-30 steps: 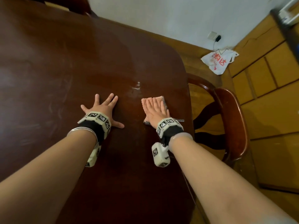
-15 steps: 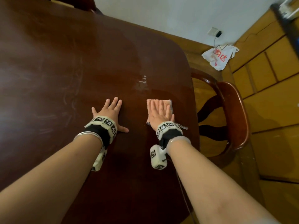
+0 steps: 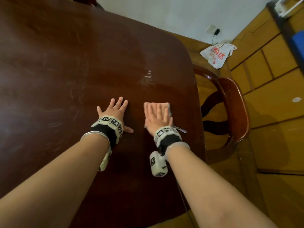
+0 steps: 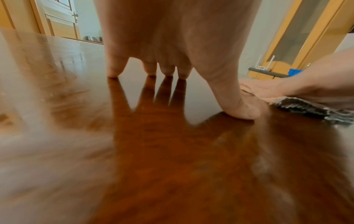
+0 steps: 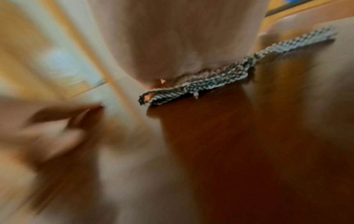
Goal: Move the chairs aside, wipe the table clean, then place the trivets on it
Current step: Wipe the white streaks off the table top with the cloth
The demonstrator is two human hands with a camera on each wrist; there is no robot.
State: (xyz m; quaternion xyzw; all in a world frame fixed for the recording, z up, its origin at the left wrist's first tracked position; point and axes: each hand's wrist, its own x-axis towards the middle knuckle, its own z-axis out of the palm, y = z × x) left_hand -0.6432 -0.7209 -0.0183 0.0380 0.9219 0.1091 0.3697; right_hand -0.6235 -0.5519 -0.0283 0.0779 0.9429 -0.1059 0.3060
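The left hand [image 3: 115, 111] lies flat on the table [image 3: 57, 63], fingers spread; beside it the right hand [image 3: 158, 116], fingers straight, presses the cloth [image 3: 166, 105] near the right edge. Uneven pressure could bunch the cloth and miss the white smear [image 3: 147, 76]. Only the right wrist view shows its dark woven underside [image 5: 210, 81]; no trivets show.

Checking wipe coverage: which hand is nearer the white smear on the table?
Right. The right hand presses the cloth just below the white smear; the left hand lies flat, farther left.
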